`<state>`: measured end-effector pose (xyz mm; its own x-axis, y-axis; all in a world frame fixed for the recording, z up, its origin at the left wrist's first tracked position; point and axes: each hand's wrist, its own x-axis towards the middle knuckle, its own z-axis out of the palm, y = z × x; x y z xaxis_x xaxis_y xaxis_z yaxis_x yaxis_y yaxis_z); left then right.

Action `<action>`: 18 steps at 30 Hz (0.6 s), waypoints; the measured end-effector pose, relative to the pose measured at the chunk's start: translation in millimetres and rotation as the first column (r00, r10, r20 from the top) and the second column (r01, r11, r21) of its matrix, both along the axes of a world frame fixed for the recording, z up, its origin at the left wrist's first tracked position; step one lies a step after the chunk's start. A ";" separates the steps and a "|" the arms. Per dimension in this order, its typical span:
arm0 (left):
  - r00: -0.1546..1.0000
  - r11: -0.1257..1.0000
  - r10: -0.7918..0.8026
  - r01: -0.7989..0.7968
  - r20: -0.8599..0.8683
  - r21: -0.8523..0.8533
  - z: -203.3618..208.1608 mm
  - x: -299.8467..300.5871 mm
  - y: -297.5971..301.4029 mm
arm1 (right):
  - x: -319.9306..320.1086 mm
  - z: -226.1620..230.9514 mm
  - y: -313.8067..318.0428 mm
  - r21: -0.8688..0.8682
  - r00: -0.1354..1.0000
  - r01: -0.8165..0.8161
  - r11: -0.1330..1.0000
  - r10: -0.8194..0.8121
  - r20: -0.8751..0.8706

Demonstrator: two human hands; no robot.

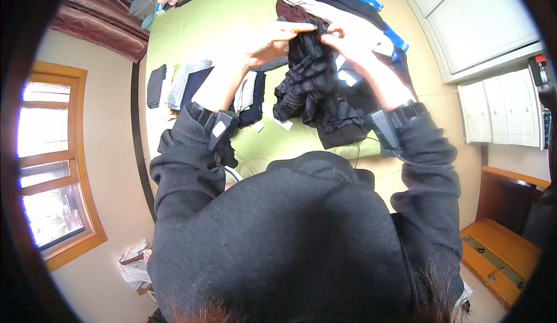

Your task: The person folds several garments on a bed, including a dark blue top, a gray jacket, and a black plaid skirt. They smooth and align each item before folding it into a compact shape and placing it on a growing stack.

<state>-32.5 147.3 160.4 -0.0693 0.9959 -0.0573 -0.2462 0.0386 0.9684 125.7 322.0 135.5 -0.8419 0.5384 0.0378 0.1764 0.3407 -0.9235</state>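
A dark, crumpled garment (pixel 310 71), black with a faint grey check, hangs in folds over the bed. My left hand (pixel 272 43) pinches its upper edge between thumb and fingers, from the left. Close by on the right, my right hand (pixel 343 40) is closed on the same upper edge. The lower folds rest on the bed near a dark piece of clothing (pixel 343 135). What kind of garment it is does not show, and some fingertips are hidden in the cloth.
Folded clothes (pixel 191 82) lie in a row on the green bed sheet (pixel 214 10) to the left. A loose pile of clothes (pixel 354 13) spreads at the far right. White cabinets (pixel 499 108) stand to the right; a wood-framed window (pixel 55 160) is at left.
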 end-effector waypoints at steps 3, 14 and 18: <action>0.996 0.997 0.058 -0.054 -0.070 0.060 3.8 -1.8 0.2 | 4.7 -15.4 4.5 0.088 0.998 0.058 0.994 -0.058 0.002; 0.898 0.878 0.419 -0.439 0.137 0.191 -15.4 -75.8 -23.9 | 107.1 -133.9 104.3 0.654 0.846 0.041 0.755 -0.375 0.379; 0.818 0.820 0.527 -0.561 0.229 0.116 -26.7 -105.1 -44.7 | 156.1 -163.5 167.2 0.478 0.773 0.210 0.853 -0.444 0.453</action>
<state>-137.6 102.7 133.7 -0.6077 0.7929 0.0445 -0.3460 -0.3148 0.8838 281.8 489.2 -28.0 -0.5604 0.8227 -0.0958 0.7608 0.4656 -0.4521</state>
